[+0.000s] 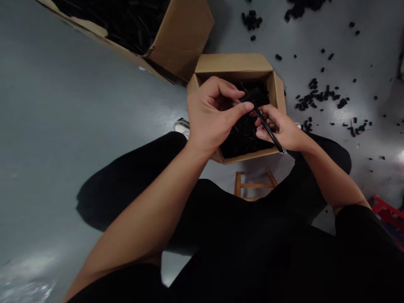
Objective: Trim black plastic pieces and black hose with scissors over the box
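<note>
My left hand [212, 113] is closed in a pinch, thumb and fingertips on a small black piece [248, 98] mostly covered by the fingers. A slender black rod [267, 128] with a thin pointed end slants from those fingertips down across my right hand [280, 128]. The right fingers are curled around this rod; its exact kind cannot be made out. Both hands are above an open cardboard box [233, 63] holding many small black pieces [241, 136]. The box stands between my knees.
A larger cardboard box [181, 35] full of black pieces stands at the upper left. Small black pieces [318, 96] lie scattered over the grey floor [94, 97] on the right. A wooden stool [238, 183] is below the box, and a red plastic object [386, 210] is at the right edge.
</note>
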Tool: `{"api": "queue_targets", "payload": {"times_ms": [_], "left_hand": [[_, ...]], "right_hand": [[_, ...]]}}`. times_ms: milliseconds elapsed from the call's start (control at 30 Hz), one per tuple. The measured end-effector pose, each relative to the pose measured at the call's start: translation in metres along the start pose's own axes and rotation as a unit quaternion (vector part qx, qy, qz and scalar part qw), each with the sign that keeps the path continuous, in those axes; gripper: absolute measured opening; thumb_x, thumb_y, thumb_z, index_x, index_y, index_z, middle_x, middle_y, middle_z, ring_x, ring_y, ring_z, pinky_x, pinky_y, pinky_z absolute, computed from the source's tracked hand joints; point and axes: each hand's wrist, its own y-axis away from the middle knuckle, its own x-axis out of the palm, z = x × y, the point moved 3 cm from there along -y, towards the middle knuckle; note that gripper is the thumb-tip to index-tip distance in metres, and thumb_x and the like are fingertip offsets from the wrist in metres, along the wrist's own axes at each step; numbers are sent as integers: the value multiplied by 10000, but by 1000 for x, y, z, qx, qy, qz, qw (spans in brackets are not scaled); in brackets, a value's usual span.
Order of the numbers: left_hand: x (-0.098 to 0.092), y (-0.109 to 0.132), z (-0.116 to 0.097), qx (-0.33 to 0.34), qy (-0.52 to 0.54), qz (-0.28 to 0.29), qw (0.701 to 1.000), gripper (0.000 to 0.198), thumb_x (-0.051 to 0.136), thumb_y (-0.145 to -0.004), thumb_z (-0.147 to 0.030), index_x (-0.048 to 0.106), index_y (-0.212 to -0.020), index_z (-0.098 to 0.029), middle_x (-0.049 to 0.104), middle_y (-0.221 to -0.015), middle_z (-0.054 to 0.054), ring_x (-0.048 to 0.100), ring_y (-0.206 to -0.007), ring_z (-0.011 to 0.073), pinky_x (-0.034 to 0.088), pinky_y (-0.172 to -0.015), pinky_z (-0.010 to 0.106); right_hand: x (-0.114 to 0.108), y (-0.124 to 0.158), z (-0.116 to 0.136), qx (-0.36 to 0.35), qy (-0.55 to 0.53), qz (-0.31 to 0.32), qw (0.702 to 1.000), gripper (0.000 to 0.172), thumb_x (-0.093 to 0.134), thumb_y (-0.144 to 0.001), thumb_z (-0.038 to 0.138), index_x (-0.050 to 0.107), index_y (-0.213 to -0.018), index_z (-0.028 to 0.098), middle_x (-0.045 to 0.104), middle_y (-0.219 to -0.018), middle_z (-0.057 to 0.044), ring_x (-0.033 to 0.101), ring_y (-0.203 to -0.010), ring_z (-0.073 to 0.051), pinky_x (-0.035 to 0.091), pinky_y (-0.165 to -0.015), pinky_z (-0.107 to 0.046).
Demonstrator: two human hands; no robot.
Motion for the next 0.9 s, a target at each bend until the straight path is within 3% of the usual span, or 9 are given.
{"api": "queue_targets", "payload": {"times_ms": [200, 400, 600, 700, 900], "left_hand": [[2, -1, 2, -21, -5, -6, 1000, 387, 1065, -833, -456, 741, -904, -256, 810, -1012, 29, 815, -1022, 243, 702, -867, 391], [3, -1, 4, -40, 18, -11, 999, 479, 1081, -801, -542, 727, -947, -254, 798, -952, 16, 824, -986, 237, 696, -821, 353], [6, -2, -1, -42, 39, -22, 998, 479, 1067, -812, -560, 724, -963, -261, 793, -950, 16, 840, -1009, 243, 684, -840, 339], [10, 1, -2, -58, 45, -22, 997, 432, 1044, -842, -535, 723, -924, -257, 783, -870, 6, 841, -907, 230, 687, -795, 336], [18, 9, -9, -93, 94, 39, 990, 481, 1036, -849, -574, 690, -851, -241, 788, -807, 2, 825, -758, 201, 724, -754, 344]], "right_hand": [[0, 0, 3, 2, 19, -11, 1000, 783, 827, -946, 791, 620, -1447, 227, 732, -1392, -127, 754, -1187, -275, 630, -1119, -508], [1, 4, 6, 3, 93, -93, 991, 721, 746, -974, 851, 717, -1338, 230, 777, -1180, -68, 722, -967, -222, 631, -970, -439], [5, 3, 3, -1, 107, -128, 986, 702, 746, -960, 849, 730, -1312, 243, 792, -1183, -70, 717, -957, -222, 624, -966, -429], [6, 3, 0, 2, 112, -131, 985, 676, 738, -974, 836, 708, -1321, 256, 777, -1184, -70, 708, -968, -228, 631, -952, -430], [3, 4, 0, -15, 128, -116, 985, 723, 733, -959, 874, 685, -1324, 252, 764, -1228, -92, 718, -1031, -247, 643, -1004, -453]]}}
